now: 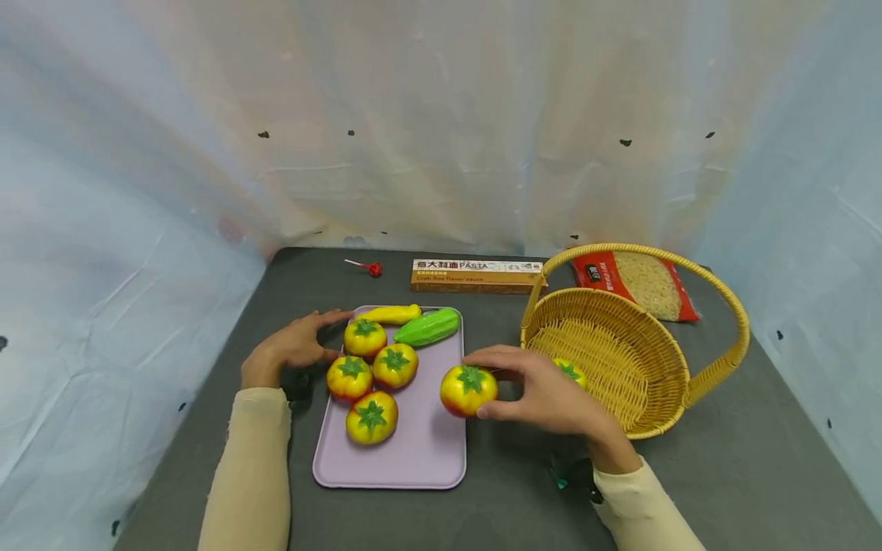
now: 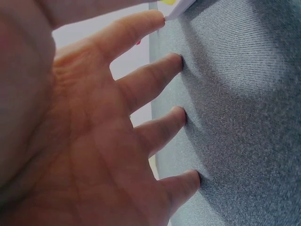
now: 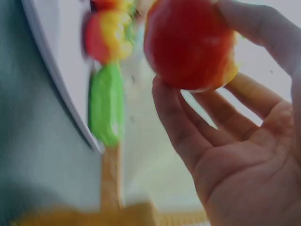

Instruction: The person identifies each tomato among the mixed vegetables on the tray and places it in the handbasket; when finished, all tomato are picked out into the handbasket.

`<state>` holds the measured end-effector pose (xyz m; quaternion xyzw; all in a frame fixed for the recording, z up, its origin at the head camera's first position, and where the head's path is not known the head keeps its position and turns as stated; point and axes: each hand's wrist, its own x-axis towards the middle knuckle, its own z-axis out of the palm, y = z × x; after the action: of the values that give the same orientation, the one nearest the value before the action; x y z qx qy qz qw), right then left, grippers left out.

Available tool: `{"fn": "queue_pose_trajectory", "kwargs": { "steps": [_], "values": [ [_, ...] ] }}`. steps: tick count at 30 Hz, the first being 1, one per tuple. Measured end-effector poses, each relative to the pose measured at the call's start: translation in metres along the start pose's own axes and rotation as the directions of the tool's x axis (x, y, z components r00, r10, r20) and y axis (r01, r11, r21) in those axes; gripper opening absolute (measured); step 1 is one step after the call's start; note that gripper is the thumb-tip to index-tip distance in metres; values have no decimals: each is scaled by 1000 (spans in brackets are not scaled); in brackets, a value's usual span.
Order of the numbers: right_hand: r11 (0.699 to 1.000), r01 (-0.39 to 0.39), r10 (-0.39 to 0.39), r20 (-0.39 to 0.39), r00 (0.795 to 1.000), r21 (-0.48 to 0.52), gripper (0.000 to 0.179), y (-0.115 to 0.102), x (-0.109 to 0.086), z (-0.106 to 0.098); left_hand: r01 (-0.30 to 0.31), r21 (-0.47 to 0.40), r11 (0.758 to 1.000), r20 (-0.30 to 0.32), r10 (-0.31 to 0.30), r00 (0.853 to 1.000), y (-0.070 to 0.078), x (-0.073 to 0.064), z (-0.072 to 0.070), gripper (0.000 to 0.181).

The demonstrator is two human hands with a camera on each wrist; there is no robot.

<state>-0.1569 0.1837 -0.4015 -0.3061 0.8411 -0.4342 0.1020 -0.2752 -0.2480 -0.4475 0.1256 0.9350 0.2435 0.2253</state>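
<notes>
My right hand (image 1: 544, 386) pinches a yellow-and-red tomato (image 1: 468, 390) between thumb and fingers, over the right edge of the lilac tray (image 1: 420, 471). In the right wrist view the red underside of this tomato (image 3: 190, 44) faces the camera. At the tray's left rim is my left hand (image 1: 296, 344), fingers spread; in the left wrist view its fingertips (image 2: 176, 115) rest on the dark cloth. Several similar tomatoes (image 1: 372, 418) lie on the tray's left half. Behind them are a yellow elongated vegetable (image 1: 390, 314) and a green ridged one (image 1: 427, 327).
A yellow wicker basket (image 1: 620, 306) with a tall handle stands at the right, another tomato (image 1: 570, 372) inside it, partly hidden by my right hand. Farther back are a pasta box (image 1: 475, 277), a red pasta bag (image 1: 651, 287) and a red lollipop (image 1: 374, 269).
</notes>
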Motion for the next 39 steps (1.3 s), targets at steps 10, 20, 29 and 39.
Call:
{"fn": "queue_pose_trajectory", "kwargs": {
  "steps": [10, 20, 29, 39],
  "values": [
    [996, -94, 93, -180, 979, 4, 54, 18, -87, -63, 12, 18, 1000, -8, -12, 1000, 3, 0, -3, 84],
    [967, -251, 237, -219, 946, -37, 51, 38, -132, -77, 23, 13, 1000, -4, -23, 1000, 2, -1, -4, 84],
    [964, -255, 238, -190, 953, -73, 48, 51, -119, -69, 38, 3, 999, 4, -38, 999, 1, 0, -2, 84],
    [969, -225, 197, -225, 954, -107, 50, 55, -97, -61, 46, -6, 999, 1, -46, 999, 4, -1, 0, 84]
  ]
}}
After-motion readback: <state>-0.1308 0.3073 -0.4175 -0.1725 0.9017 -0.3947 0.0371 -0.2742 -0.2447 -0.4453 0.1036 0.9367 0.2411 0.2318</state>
